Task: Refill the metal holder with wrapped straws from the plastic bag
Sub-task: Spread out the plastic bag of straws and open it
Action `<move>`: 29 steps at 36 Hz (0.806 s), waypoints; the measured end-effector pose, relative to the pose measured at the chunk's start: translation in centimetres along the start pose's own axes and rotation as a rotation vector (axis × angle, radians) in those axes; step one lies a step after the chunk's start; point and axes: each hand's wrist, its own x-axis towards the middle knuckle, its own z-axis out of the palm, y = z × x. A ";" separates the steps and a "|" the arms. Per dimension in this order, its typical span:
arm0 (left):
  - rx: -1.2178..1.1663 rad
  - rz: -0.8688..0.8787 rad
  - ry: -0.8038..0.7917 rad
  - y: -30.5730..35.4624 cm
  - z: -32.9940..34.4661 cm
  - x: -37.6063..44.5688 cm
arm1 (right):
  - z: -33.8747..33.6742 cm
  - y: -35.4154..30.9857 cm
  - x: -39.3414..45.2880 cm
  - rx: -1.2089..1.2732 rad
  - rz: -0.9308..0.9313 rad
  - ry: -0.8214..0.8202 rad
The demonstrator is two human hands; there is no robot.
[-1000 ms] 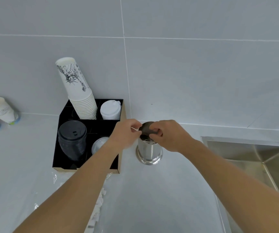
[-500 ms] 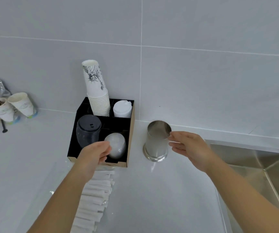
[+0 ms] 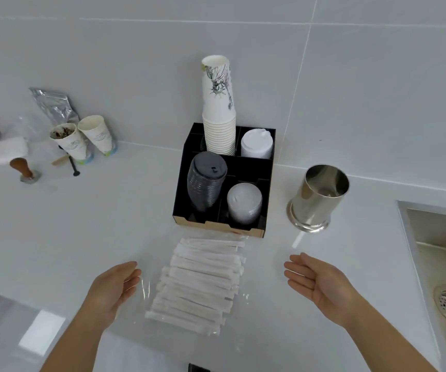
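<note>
The shiny metal holder (image 3: pixel 318 200) stands upright on the white counter, right of the black organiser; no straws show above its rim. A clear plastic bag (image 3: pixel 146 288) lies flat in front of the organiser with several paper-wrapped straws (image 3: pixel 200 283) stacked inside. My left hand (image 3: pixel 114 288) hovers open at the bag's left edge, palm facing right. My right hand (image 3: pixel 318 283) hovers open to the right of the bag, palm facing left, below the holder. Neither hand holds anything.
A black organiser (image 3: pixel 267 200) holds a tall stack of paper cups (image 3: pixel 219 114), white lids (image 3: pixel 256 143), dark lids (image 3: pixel 205 181) and clear lids (image 3: pixel 243 205). A steel sink (image 3: pixel 436 264) is at the right. At the far left stand two paper cups (image 3: pixel 82 138), a foil pouch and a tamper.
Both hands left the holder and dropped toward me, now flanking the bag of straws with fingers spread. The view tilted down and left, showing the whole bag.
</note>
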 end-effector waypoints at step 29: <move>0.734 0.329 -0.107 -2.0 -2.3 8.7 | 10.6 11.3 2.0 -0.549 -0.111 0.412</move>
